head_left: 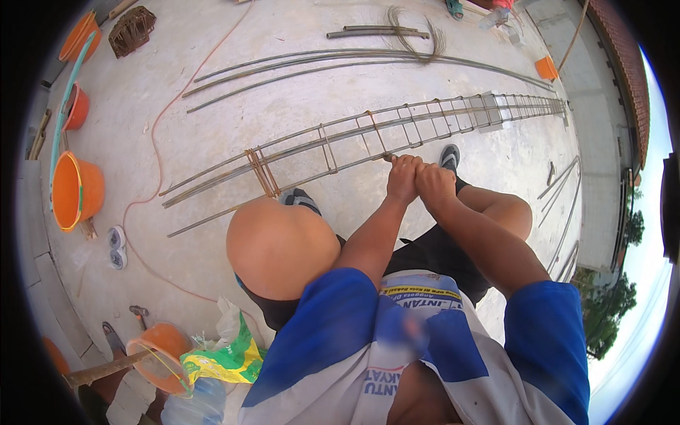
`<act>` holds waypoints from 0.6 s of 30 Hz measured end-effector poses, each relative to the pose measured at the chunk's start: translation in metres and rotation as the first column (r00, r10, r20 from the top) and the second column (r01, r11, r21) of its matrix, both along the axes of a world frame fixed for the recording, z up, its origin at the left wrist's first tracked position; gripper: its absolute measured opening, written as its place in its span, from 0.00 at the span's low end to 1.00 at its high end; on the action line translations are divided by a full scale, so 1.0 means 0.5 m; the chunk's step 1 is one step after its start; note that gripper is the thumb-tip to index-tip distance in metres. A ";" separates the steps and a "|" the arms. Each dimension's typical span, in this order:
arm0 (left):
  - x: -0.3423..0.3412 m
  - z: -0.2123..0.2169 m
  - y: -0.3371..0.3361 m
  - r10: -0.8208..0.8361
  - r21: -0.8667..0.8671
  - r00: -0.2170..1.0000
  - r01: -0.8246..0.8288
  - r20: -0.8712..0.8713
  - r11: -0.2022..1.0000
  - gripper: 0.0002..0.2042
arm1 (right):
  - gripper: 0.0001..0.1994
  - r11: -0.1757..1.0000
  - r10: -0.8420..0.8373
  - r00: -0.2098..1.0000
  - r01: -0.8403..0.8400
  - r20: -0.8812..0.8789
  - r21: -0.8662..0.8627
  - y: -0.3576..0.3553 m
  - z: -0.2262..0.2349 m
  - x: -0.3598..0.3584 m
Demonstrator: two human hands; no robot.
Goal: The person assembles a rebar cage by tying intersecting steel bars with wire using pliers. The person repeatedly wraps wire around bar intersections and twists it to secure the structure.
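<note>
A long rebar cage [425, 117] of steel bars and square stirrups lies across the concrete floor. My left hand [402, 177] and my right hand [433, 183] are pressed together at one stirrup joint on the cage's near bar. Both hands are closed; a small tool or wire between them is hidden by the fingers. I squat over the cage, my knees [282, 244] in front and my feet in sandals [449, 156] beside the bars. A bunch of stirrups [261, 170] sits gathered at the left part of the cage.
Loose long bars [319, 67] and a wire coil [414, 32] lie beyond the cage. Orange buckets [74, 191] stand at the left edge, another [159, 354] at lower left with a green bag [227, 358]. More bars [563, 212] lie at the right.
</note>
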State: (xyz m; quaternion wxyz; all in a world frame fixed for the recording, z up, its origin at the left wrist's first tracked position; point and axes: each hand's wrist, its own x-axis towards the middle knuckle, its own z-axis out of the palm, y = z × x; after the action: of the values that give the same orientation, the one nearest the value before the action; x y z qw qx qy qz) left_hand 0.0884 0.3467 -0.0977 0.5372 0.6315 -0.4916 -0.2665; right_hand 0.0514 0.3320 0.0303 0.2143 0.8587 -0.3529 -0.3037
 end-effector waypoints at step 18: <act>0.039 0.020 0.042 0.036 0.047 0.973 -0.026 -0.229 0.999 0.26 | 0.10 0.216 -0.804 0.499 0.751 -0.323 0.624 -0.105 0.042 0.060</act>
State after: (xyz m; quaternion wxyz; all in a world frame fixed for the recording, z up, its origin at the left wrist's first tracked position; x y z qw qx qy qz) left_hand 0.1077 0.3678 -0.0879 0.5806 0.6155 -0.4102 -0.3402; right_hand 0.0812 0.2794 0.0515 -0.3219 0.5843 -0.5961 -0.4468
